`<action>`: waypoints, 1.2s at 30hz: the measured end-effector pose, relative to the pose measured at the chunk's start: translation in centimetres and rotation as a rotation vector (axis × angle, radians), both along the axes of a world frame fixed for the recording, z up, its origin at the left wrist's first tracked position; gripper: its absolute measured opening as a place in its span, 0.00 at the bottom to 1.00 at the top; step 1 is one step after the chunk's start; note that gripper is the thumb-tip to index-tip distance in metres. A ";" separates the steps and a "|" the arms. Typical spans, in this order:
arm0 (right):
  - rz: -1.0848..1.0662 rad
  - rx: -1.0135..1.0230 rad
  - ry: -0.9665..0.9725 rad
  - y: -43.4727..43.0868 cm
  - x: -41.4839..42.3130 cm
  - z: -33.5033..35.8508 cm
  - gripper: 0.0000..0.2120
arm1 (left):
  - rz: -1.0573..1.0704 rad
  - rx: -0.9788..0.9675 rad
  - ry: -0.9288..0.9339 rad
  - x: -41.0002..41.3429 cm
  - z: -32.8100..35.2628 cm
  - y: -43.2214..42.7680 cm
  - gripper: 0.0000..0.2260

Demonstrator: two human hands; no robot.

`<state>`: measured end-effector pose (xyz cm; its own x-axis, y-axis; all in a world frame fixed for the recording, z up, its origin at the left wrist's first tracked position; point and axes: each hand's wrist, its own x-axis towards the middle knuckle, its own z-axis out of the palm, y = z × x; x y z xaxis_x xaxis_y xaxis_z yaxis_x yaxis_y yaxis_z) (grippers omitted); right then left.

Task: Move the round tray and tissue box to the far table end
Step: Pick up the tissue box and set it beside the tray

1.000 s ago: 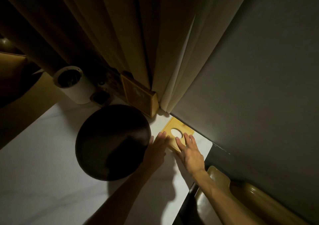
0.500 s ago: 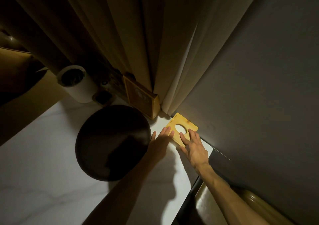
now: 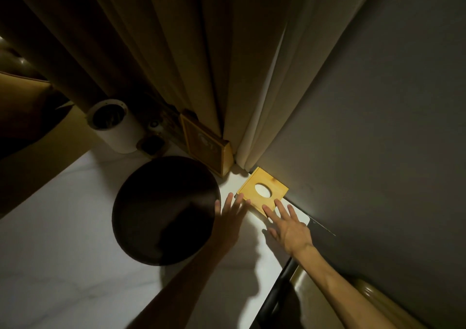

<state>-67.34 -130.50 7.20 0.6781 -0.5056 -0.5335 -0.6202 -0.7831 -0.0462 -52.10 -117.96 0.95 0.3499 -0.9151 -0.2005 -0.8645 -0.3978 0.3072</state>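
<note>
Dim white worktop (image 3: 63, 265): tissue box (image 3: 262, 192) in its far right corner, both flat, unclenched hands, left hand (image 3: 229, 217) and right hand (image 3: 287, 227), seemingly touching its near edges; round tray (image 3: 165, 210) just left.

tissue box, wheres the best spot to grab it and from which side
Take the tissue box by its two side edges, left and right of the oval opening, coming from the near side. It lies flat on the table with its far corner tucked against the wall and curtain, so only the near edges are free. The left hand and right hand already flank it, fingers spread.
</note>
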 end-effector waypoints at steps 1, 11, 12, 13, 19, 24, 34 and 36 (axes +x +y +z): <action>-0.001 0.003 0.008 0.0 -0.1 -0.1 0.31 | 0.002 0.002 0.003 0.0 0.1 -0.2 0.23; 0.005 0.020 0.021 -0.5 -0.3 -0.6 0.32 | 0.039 0.005 0.058 0.1 -0.1 -0.7 0.21; 0.002 0.025 0.021 -0.5 -0.4 -0.7 0.32 | 0.047 -0.003 0.069 0.0 0.0 -0.8 0.21; 0.000 0.029 0.019 -0.5 -0.4 -0.8 0.32 | 0.052 -0.014 0.081 -0.1 0.1 -0.9 0.20; -0.033 0.069 -0.024 -0.7 -0.5 -1.2 0.33 | 0.029 -0.083 0.044 0.1 0.4 -1.3 0.20; -0.091 0.103 -0.213 -1.5 0.2 -0.7 0.23 | -0.027 -0.173 0.119 0.7 1.5 -1.4 0.25; -0.041 0.056 -0.266 -5.3 1.0 -1.6 0.18 | -0.032 -0.095 0.054 1.2 3.7 -1.7 0.33; -0.044 0.077 -0.246 -5.4 1.1 -1.1 0.18 | -0.018 -0.096 0.029 1.6 3.7 -2.0 0.30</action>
